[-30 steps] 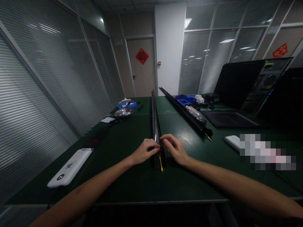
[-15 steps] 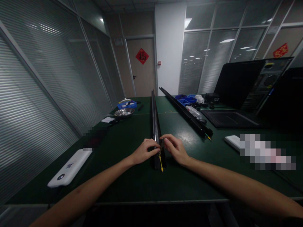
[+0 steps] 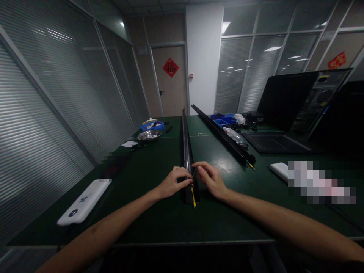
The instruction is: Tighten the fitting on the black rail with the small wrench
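A long black rail (image 3: 187, 144) runs away from me along the table, its near end close to my hands. Over its left side, my left hand (image 3: 174, 182) has thumb and fingertips drawn together; what lies between them is too small to make out. From the right, my right hand (image 3: 212, 179) pinches a small dark metal piece (image 3: 195, 173) above the rail. Just below the fingertips, a short yellow wire (image 3: 193, 197) with a terminal at its end hangs at the rail's near end.
To the right lies a second black rail (image 3: 224, 137), a yellow-green wire (image 3: 250, 165) at its end. Beyond it are a plastic bottle (image 3: 233, 135), blue bins (image 3: 220, 123) and a black panel (image 3: 280, 143). A metal bowl (image 3: 149, 135) and white device (image 3: 83, 203) stand left.
Both hands stay at the same place on the rail. The small metal piece and the yellow wire have shifted only very slightly.
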A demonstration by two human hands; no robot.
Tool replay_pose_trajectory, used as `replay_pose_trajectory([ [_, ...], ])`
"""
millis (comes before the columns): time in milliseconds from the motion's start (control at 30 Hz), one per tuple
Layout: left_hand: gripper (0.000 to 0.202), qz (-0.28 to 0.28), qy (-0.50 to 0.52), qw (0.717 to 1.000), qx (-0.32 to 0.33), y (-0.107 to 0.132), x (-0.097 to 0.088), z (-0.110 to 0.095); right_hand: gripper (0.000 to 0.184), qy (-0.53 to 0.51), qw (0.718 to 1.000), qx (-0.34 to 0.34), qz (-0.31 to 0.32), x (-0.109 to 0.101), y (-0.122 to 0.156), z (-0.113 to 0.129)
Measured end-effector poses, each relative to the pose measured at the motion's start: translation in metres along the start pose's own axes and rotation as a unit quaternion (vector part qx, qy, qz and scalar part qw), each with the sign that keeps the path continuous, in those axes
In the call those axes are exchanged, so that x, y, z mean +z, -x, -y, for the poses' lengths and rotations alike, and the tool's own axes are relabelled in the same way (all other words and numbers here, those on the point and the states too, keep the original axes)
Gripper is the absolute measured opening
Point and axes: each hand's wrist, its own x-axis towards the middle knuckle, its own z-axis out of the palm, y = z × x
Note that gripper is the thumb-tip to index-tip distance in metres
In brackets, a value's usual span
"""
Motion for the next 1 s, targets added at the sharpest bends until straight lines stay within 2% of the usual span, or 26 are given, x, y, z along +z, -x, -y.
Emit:
replay_pose_trajectory([
  [333, 0.018, -0.003, -0.015, 1.0, -0.001, 0.0003, 0.0009, 0.0066, 0.032, -0.011, 1.0, -0.003, -0.001, 0.0011, 0.0, 0.0057],
  [733, 0.019, -0.002, -0.002, 1.0, -0.015, -0.0011, 0.002, 0.0038, 0.032, 0.0, 1.0, 0.008, 0.009, 0.001, -0.0028, 0.0035],
  [1000, 0.02, 0.007, -0.007, 1.0, -0.017, 0.0003, 0.0017, 0.0078, 0.03, -0.033, 0.999, 0.027, 0.022, -0.0005, -0.0022, -0.0006],
])
